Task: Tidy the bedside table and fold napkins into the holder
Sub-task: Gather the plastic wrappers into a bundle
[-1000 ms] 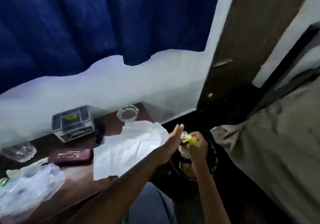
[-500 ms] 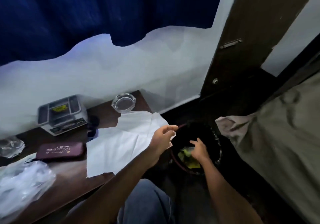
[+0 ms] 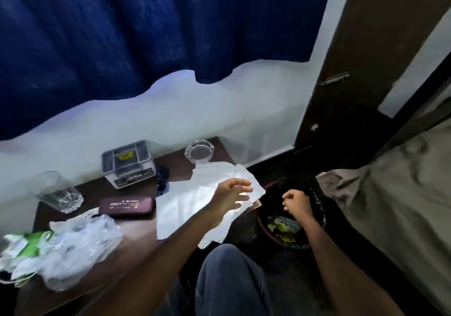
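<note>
Several white napkins lie spread flat on the right end of the dark wooden bedside table. My left hand hovers just above them, fingers apart and empty. My right hand is loosely curled with nothing in it, above a dark waste bin on the floor; yellow-green scraps lie in the bin. A grey plastic holder box stands at the back of the table against the wall.
A glass ashtray sits at the back right corner, a drinking glass at the left, a maroon glasses case in the middle. Crumpled plastic bags and a green packet fill the front left. Bedding lies right.
My right hand dropped the yellow-green scrap into the bin and has lifted, empty. My left hand moved from beside the right hand to over the napkins. The view shifted right and down.
</note>
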The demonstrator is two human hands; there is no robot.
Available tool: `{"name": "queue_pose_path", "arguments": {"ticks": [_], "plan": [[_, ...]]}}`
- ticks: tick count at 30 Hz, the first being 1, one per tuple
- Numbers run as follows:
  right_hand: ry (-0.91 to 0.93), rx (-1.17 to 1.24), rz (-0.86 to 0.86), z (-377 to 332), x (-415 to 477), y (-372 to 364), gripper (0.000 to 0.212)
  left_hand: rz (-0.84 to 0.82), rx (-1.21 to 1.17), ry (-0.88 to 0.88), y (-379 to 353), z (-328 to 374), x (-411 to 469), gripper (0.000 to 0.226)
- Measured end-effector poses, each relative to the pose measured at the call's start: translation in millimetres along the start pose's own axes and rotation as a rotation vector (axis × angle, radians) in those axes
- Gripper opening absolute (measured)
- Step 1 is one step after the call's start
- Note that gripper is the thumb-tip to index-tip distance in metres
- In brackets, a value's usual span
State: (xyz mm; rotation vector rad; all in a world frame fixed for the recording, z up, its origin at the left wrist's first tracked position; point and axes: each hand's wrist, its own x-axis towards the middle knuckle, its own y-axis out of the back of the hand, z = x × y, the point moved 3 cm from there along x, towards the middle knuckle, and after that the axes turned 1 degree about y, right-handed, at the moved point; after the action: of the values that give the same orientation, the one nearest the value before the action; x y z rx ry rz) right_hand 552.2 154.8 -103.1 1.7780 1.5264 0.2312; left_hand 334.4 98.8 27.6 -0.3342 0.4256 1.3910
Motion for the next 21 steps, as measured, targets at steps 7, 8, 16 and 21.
{"name": "queue_pose_path", "arguments": {"ticks": [7, 8, 16, 21], "plan": [[0.225, -0.005, 0.04, -99.0, -29.4, -2.1, 0.025, 0.067, 0.008, -0.047, 58.8, 8.1, -41.0, 0.017], [0.254, -0.004, 0.043, -110.3, -36.2, -5.5, 0.022, 0.085, 0.006, -0.053, 66.3, 8.3, -46.9, 0.017], [0.427, 0.031, -0.158, -191.1, -111.5, -49.5, 0.027, 0.265, 0.034, -0.104, 147.3, -14.6, -103.2, 0.021], [0.482, -0.01, -0.359, -223.9, -154.7, -90.9, 0.023, 0.416, -0.084, -0.211, 200.6, -41.7, -151.9, 0.019]]}}
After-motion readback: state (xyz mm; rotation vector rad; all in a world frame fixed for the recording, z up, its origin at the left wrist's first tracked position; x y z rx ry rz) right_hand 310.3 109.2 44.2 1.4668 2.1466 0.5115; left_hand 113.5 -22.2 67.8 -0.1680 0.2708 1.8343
